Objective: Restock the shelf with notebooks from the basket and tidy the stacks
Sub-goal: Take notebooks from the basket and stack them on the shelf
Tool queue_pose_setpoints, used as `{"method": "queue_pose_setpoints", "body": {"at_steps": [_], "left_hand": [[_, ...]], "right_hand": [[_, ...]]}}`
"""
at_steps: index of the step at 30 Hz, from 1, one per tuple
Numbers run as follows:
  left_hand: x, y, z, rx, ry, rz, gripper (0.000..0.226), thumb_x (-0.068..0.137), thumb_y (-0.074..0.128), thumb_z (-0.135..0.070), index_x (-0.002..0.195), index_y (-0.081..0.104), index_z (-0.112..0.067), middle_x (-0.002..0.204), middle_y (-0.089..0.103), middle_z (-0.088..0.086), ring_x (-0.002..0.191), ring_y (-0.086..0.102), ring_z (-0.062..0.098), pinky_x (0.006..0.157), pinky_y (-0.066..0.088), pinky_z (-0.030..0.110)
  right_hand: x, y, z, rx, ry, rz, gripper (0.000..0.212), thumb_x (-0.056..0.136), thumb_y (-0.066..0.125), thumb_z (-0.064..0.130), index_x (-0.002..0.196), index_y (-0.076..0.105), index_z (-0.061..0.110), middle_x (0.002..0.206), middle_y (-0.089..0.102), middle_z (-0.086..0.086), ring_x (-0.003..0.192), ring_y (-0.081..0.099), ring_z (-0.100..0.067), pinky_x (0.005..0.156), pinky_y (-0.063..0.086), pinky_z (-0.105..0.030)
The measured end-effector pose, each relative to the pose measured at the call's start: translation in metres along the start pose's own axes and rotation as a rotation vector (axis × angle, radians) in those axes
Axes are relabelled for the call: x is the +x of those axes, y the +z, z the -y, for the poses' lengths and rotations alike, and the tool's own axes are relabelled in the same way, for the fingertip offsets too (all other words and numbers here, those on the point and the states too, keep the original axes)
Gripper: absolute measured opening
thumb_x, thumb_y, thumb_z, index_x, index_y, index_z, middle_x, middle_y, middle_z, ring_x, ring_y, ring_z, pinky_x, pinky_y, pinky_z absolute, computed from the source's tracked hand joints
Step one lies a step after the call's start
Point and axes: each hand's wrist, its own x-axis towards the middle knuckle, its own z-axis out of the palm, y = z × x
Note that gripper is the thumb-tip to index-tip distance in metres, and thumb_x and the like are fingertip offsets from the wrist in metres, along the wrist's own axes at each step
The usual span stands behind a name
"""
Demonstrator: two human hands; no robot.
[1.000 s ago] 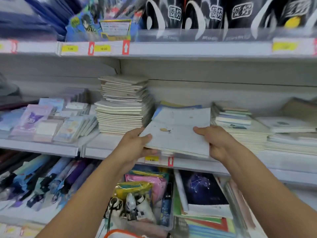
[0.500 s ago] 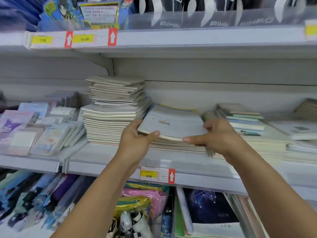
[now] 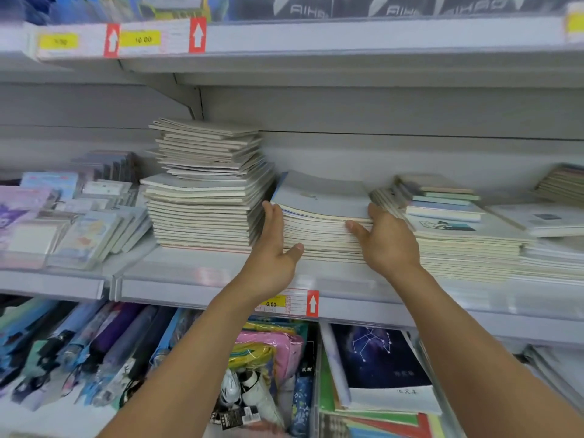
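A low stack of pale grey notebooks (image 3: 322, 200) lies on the middle shelf (image 3: 221, 276), its top copy showing a small fish mark. My left hand (image 3: 275, 248) presses flat against the stack's left side, fingers straight up and thumb against the front edge. My right hand (image 3: 385, 238) presses on the stack's right front corner, with its thumb along the page edges. A taller, uneven stack of cream notebooks (image 3: 205, 191) stands right beside it on the left. The basket is out of sight.
More notebook stacks (image 3: 458, 229) fill the shelf to the right. Packaged stationery (image 3: 79, 229) lies at the left. The upper shelf (image 3: 347, 36) with price tags overhangs. Below are folded umbrellas (image 3: 79, 349), pouches (image 3: 268, 349) and a dark star-pattern notebook (image 3: 379, 358).
The grey notebooks I held in both hands have gone down onto the middle stack. Both hands have let go and now press against the stack's sides.
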Motion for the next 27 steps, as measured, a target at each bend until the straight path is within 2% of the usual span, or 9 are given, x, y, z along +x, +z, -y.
{"method": "queue_pose_setpoints", "body": {"at_steps": [4, 7, 10, 11, 13, 16, 20, 24, 27], "left_hand": [[-0.003, -0.010, 0.003, -0.020, -0.009, 0.004, 0.075, 0.103, 0.046, -0.019, 0.155, -0.008, -0.024, 0.160, -0.020, -0.014, 0.146, -0.008, 0.000, 0.111, -0.001, 0.013], [-0.032, -0.012, 0.002, 0.026, 0.161, -0.299, 0.058, 0.100, 0.046, -0.007, 0.154, 0.025, -0.015, 0.160, 0.023, -0.002, 0.144, 0.025, 0.007, 0.117, 0.023, 0.019], [-0.082, 0.003, 0.015, 0.149, 0.280, -0.476, 0.029, 0.094, 0.048, -0.005, 0.118, 0.063, -0.012, 0.108, 0.067, -0.005, 0.093, 0.061, 0.003, 0.078, 0.048, 0.013], [-0.101, 0.010, 0.028, 0.195, 0.238, -0.377, 0.022, 0.092, 0.050, -0.007, 0.107, 0.065, -0.012, 0.090, 0.066, -0.010, 0.078, 0.060, 0.001, 0.068, 0.045, 0.015], [-0.139, 0.019, 0.056, 0.294, 0.048, 0.109, 0.015, 0.092, 0.054, -0.007, 0.100, 0.066, -0.011, 0.073, 0.061, -0.014, 0.065, 0.060, -0.002, 0.062, 0.043, 0.020], [-0.187, 0.024, 0.094, 0.308, -0.313, 0.855, 0.018, 0.098, 0.054, -0.007, 0.105, 0.068, -0.016, 0.078, 0.069, -0.012, 0.066, 0.063, -0.006, 0.056, 0.044, 0.011], [-0.219, 0.024, 0.119, 0.473, -0.384, 1.032, 0.022, 0.098, 0.056, -0.023, 0.119, 0.063, -0.021, 0.106, 0.069, 0.004, 0.081, 0.064, 0.011, 0.064, 0.048, 0.019], [-0.236, 0.026, 0.123, 0.470, -0.367, 1.031, 0.023, 0.098, 0.055, -0.032, 0.118, 0.064, -0.026, 0.110, 0.068, -0.004, 0.100, 0.064, 0.014, 0.087, 0.052, 0.029], [-0.241, 0.025, 0.129, 0.462, -0.417, 1.091, 0.022, 0.099, 0.053, -0.030, 0.118, 0.063, -0.029, 0.113, 0.066, -0.007, 0.104, 0.063, 0.011, 0.094, 0.049, 0.028]], "right_hand": [[-0.007, -0.002, 0.000, 0.160, -0.029, 0.001, 0.041, 0.102, 0.047, 0.031, 0.139, 0.040, 0.015, 0.117, 0.063, -0.013, 0.106, 0.059, -0.037, 0.071, 0.043, -0.037], [-0.050, -0.013, 0.022, -0.073, -0.242, -0.288, 0.040, 0.098, 0.053, 0.031, 0.131, 0.047, 0.009, 0.129, 0.052, -0.015, 0.107, 0.055, -0.035, 0.066, 0.041, -0.036], [-0.135, 0.000, 0.036, -0.009, -0.644, -0.264, 0.018, 0.092, 0.058, 0.032, 0.090, 0.058, 0.014, 0.078, 0.059, -0.004, 0.065, 0.055, -0.027, 0.050, 0.037, -0.030], [-0.167, 0.017, 0.029, 0.055, -0.712, -0.041, 0.018, 0.091, 0.059, 0.031, 0.078, 0.056, 0.018, 0.065, 0.055, 0.000, 0.057, 0.053, -0.026, 0.048, 0.036, -0.030], [-0.232, 0.060, -0.001, 0.048, -0.688, 0.650, 0.021, 0.091, 0.062, 0.031, 0.075, 0.062, 0.019, 0.068, 0.060, 0.001, 0.069, 0.062, -0.026, 0.057, 0.040, -0.031], [-0.320, 0.130, -0.072, -0.155, -0.390, 1.426, 0.047, 0.085, 0.073, 0.041, 0.121, 0.065, 0.012, 0.115, 0.067, -0.005, 0.110, 0.061, -0.023, 0.089, 0.046, -0.028], [-0.414, 0.190, -0.147, -0.249, 0.140, 1.429, 0.111, 0.066, 0.084, 0.056, 0.148, 0.029, 0.007, 0.150, 0.036, -0.013, 0.135, 0.039, -0.030, 0.110, 0.038, -0.039], [-0.462, 0.213, -0.193, -0.424, 0.232, 1.307, 0.128, 0.054, 0.085, 0.059, 0.149, 0.011, 0.014, 0.152, 0.017, -0.010, 0.145, 0.015, -0.030, 0.111, 0.030, -0.056], [-0.458, 0.222, -0.217, -0.470, 0.180, 1.266, 0.132, 0.054, 0.084, 0.059, 0.150, 0.007, 0.013, 0.153, 0.016, -0.009, 0.147, 0.013, -0.030, 0.113, 0.028, -0.055]]}}
